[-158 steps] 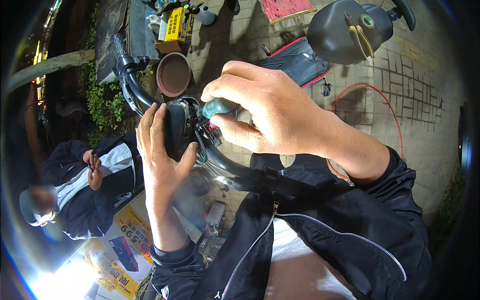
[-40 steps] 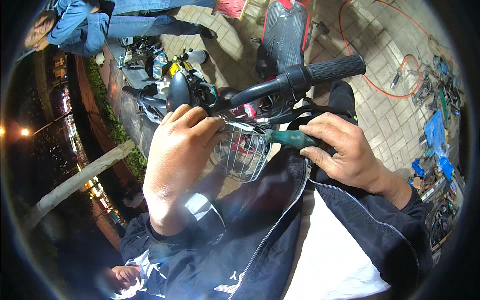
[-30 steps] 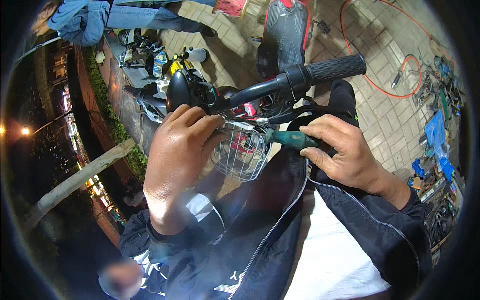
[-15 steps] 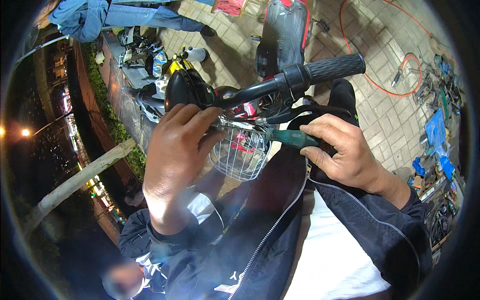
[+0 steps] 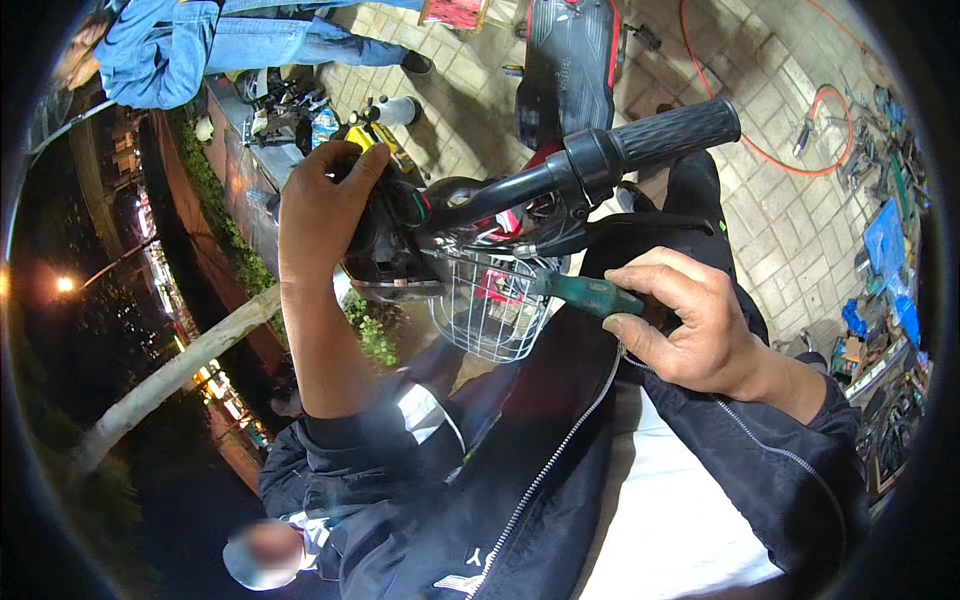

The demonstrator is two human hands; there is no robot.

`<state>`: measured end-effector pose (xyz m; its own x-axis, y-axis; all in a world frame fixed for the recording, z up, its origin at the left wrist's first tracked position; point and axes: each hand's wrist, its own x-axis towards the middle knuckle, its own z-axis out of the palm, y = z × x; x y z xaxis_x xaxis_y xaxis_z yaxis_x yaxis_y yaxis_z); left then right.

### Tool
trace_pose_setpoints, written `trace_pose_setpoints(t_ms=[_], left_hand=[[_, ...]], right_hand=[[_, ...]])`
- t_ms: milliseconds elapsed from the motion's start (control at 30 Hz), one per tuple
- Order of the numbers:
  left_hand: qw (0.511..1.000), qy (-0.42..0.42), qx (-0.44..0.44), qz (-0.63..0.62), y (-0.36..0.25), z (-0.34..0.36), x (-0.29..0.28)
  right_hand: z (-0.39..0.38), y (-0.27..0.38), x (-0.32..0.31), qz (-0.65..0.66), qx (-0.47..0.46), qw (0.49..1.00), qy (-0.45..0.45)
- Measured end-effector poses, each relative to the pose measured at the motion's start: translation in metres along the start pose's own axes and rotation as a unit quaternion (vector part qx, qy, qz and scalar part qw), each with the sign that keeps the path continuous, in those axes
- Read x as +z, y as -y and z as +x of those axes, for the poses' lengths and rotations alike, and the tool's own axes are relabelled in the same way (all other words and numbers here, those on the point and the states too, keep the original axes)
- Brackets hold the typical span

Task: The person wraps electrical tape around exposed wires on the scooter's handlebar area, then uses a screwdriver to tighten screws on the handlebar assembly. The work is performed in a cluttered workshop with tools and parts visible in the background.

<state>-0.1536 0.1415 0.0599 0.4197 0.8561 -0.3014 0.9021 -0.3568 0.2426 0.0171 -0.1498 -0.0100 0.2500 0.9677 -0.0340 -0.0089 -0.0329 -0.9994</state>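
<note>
In my right hand (image 5: 690, 315), thumb and fingers close round the butt of a screwdriver (image 5: 590, 294) with a green handle. Its thin shaft points left toward the handlebar's middle, above a wire basket (image 5: 490, 320); I cannot make out what the tip touches. My left hand (image 5: 325, 195) curls over the upper left of a black rounded housing (image 5: 385, 245) at the centre of the handlebar (image 5: 500, 195). Its fingertips are partly hidden. A ribbed black grip (image 5: 680, 135) ends the bar on the right, with a brake lever (image 5: 640, 228) below.
A black scooter deck (image 5: 565, 75) with red edging lies beyond the bar. At the upper left, a person in denim (image 5: 165, 55) is near a bench (image 5: 235, 110) with parts. An orange hose (image 5: 820, 172) and scattered tools lie right. Another person (image 5: 300, 470) is at lower left.
My left hand has moved up and away from the screwdriver's shaft onto the black housing. That housing appears turned and lower in view. My right hand keeps the screwdriver nearly in place.
</note>
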Motion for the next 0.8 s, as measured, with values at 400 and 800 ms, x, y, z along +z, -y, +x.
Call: trace_pose_setpoints(t_ms=[400, 800], left_hand=[[1.0, -0.007, 0.024, -0.006, 0.0, -0.004, -0.02], [0.995, -0.011, 0.001, -0.099, 0.001, -0.007, -0.015]], right_hand=[[0.004, -0.002, 0.003, -0.019, -0.058, 0.997, -0.036], [0.033, 0.014, 0.027, -0.096, -0.087, 0.989, -0.064]])
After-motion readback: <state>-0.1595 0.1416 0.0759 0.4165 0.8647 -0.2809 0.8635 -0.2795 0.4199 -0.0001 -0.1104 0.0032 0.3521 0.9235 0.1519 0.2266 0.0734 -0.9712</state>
